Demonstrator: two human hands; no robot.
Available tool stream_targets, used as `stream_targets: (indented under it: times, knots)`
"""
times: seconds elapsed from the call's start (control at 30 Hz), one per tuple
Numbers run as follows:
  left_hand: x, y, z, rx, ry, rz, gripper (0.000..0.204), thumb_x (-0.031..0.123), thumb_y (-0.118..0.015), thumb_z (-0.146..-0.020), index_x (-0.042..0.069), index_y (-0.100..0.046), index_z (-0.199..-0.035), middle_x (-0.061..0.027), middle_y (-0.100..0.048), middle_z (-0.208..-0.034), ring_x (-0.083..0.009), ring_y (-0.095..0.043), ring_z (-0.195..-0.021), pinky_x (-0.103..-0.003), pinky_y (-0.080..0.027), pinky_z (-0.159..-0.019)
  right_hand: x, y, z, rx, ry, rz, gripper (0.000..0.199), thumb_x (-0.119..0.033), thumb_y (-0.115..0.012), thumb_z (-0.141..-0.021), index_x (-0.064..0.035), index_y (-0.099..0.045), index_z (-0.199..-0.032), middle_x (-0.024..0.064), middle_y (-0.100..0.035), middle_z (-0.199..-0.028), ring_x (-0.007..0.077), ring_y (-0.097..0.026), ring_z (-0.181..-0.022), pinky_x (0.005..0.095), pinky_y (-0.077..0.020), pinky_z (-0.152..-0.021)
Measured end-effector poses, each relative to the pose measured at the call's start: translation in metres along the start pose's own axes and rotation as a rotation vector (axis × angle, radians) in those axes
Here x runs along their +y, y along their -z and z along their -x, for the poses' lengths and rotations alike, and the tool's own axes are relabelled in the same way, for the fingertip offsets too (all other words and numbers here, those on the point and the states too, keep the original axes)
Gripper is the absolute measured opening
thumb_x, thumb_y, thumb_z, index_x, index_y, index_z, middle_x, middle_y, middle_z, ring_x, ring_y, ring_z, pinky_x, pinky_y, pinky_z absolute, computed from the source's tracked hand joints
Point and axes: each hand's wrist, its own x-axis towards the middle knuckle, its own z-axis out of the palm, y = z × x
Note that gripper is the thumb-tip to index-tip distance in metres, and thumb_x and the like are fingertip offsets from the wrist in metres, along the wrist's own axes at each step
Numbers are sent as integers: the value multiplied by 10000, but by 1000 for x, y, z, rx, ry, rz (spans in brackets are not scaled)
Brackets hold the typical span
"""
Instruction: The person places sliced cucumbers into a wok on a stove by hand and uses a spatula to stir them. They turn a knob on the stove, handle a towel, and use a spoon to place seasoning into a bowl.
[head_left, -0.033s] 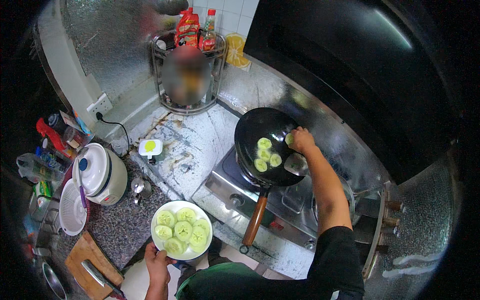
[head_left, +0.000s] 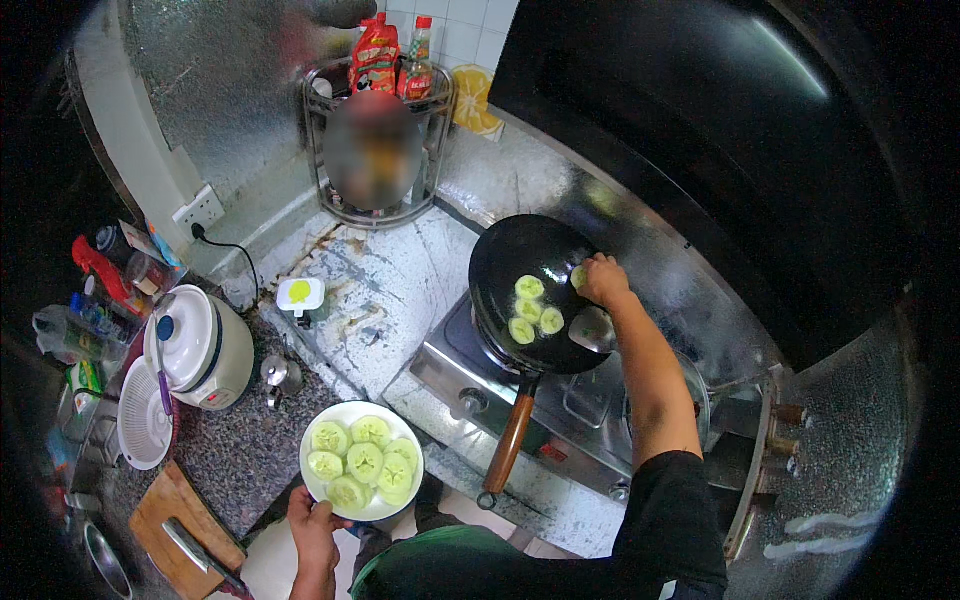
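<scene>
My left hand (head_left: 314,527) grips the near rim of a white plate (head_left: 311,488), thumb on top. Several pale green cucumber slices (head_left: 366,463) lie on it, some overlapping. Over the far right side of a black wok (head_left: 500,250), my right hand (head_left: 604,281) pinches a cucumber slice (head_left: 579,277) at its fingertips. Inside the wok, several more cucumber slices (head_left: 527,309) sit close together. A metal ladle or spatula head (head_left: 593,329) rests at the wok's right side; my forearm hides the rest of it. The wok's wooden handle (head_left: 510,440) points toward me.
The wok stands on a gas stove (head_left: 450,365) under a dark range hood (head_left: 690,150). A bottle rack (head_left: 432,190) fills the back corner. At left are a rice cooker (head_left: 225,350), a white colander (head_left: 145,425) and a cutting board (head_left: 165,510) with a knife (head_left: 190,548).
</scene>
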Motion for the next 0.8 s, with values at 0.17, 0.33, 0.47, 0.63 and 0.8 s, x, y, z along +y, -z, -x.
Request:
stream_targets:
  times: [0.17, 0.33, 0.47, 0.63, 0.8]
  knots:
    - [7, -2, 2, -24, 18, 7, 288, -3, -438, -780, -20, -454, -1067, -120, -573, -940, -169, -597, -639, -268, -514, -475, 6, 30, 13, 304, 86, -81, 550, -222, -770, -654, -82, -585, -1152, 119, -537, -1163, 330, -512, -1064, 405, -448, -905]
    - [1, 7, -3, -22, -60, 14, 287, -3, -436, -784, -25, -458, -1069, -134, -588, -888, -182, -580, -567, -278, -502, -453, -20, 157, 145, 677, 364, -271, 453, -123, -724, -691, -44, -579, -1113, 128, -557, -1119, 322, -517, -1020, 399, -427, -878]
    - [9, 15, -2, -114, -120, 63, 273, -10, -423, -780, -21, -485, -1046, -147, -588, -843, -197, -550, -510, -281, -436, -387, -46, 185, 239, 594, 436, -399, 446, -120, -743, -677, -59, -586, -1090, 140, -579, -1068, 328, -549, -986, 398, -446, -845]
    - [1, 31, -22, -168, -53, -20, 294, -8, -490, -807, -26, -481, -1101, -130, -548, -1016, -194, -613, -709, -276, -541, -527, -131, 143, 286, 291, 626, -638, 404, -166, -763, -679, -64, -611, -1039, 128, -605, -1009, 323, -565, -947, 400, -463, -821]
    - [8, 36, -14, -225, -46, -35, 275, -16, -481, -808, -19, -472, -1083, -109, -541, -950, -164, -596, -613, -265, -527, -488, -240, 106, 297, 113, 848, -630, 442, -226, -745, -696, -65, -612, -1085, 133, -576, -1084, 311, -545, -999, 395, -438, -869]
